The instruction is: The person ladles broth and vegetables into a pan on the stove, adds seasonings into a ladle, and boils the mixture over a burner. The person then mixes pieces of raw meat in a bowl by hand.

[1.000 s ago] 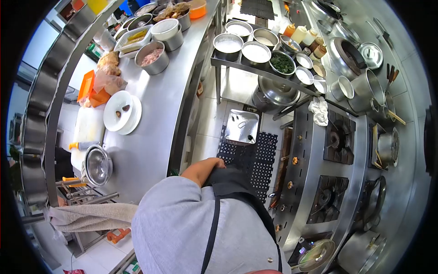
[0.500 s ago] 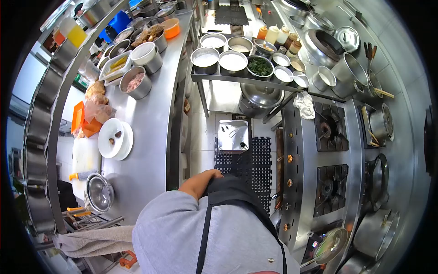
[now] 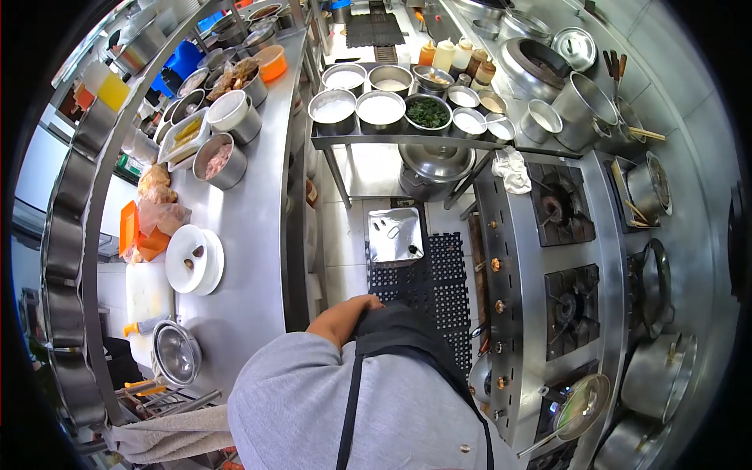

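My left hand (image 3: 373, 303) is at the front of my black apron (image 3: 395, 325), with the bare forearm bent in from the grey sleeve. Its fingers are too hidden to show whether it holds anything. Beyond it, low over the dark perforated mat (image 3: 448, 270), lies a shiny metal tray (image 3: 395, 235) with a few small dark items in it; the hand does not touch it. My right hand is out of view. To the lower right, a round pan (image 3: 583, 406) is over the stove, its long handle pointing toward my body.
On the left, a steel counter (image 3: 254, 235) bears white plates (image 3: 188, 258), a steel bowl (image 3: 177, 352) and a pot of raw meat (image 3: 220, 160). Ahead, a raised shelf (image 3: 407, 141) carries several containers. Burners (image 3: 572, 309) and large pots (image 3: 658, 376) line the right side.
The view has turned and shifted, so the shelf, counter items and tray appear farther left. My left hand stays by the apron. More of the pan shows now.
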A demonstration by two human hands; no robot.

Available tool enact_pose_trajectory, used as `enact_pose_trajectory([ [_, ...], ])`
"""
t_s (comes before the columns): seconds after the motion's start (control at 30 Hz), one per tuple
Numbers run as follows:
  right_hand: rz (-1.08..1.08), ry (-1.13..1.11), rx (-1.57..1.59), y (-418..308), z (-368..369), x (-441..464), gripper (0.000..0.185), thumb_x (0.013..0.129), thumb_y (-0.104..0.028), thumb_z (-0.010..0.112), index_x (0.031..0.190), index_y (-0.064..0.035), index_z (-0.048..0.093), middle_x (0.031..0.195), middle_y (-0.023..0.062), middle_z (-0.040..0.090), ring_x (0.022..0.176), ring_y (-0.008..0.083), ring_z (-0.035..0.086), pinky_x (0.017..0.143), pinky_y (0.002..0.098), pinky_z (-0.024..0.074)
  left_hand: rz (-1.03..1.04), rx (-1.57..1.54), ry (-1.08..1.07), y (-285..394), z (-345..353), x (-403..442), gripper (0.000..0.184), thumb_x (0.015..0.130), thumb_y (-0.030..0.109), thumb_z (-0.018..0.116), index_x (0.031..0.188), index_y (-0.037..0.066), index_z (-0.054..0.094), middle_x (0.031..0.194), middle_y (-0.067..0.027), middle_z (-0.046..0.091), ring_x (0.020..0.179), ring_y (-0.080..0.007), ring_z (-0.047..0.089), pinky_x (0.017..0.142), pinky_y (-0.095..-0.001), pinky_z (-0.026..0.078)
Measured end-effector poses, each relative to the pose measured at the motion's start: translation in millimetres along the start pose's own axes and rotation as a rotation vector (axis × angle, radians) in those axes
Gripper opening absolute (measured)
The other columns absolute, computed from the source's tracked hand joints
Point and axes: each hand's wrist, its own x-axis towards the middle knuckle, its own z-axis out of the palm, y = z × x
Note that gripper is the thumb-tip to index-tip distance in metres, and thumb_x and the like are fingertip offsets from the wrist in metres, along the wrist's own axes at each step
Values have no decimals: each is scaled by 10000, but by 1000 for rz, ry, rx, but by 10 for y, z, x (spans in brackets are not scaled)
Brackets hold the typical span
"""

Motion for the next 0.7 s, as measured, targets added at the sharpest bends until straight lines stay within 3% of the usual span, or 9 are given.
enact_pose_trajectory([
  [0.47,-23,-19,-5,25,98,21,255,875,-211,518,1011,-12,599,893,166,649,855,272,629,772,337,466,37,129,54,-58,-39,123,394,817,420,527,1031,109,640,972,-169,638,830,-301,604,766,-406,456],
  [0.67,-117,-44,-28,243,192,5,260,879,-213,518,1025,-13,600,905,166,653,868,274,633,783,335,468,35,281,190,-123,-19,170,409,817,452,524,992,110,662,942,-186,647,812,-318,614,741,-413,463],
  [0.7,-136,-49,-33,281,202,24,261,879,-213,518,1027,-13,600,907,166,653,871,274,634,785,335,468,-12,217,222,2,-42,10,453,841,471,480,930,71,673,950,-197,642,884,-332,604,775,-416,466],
])
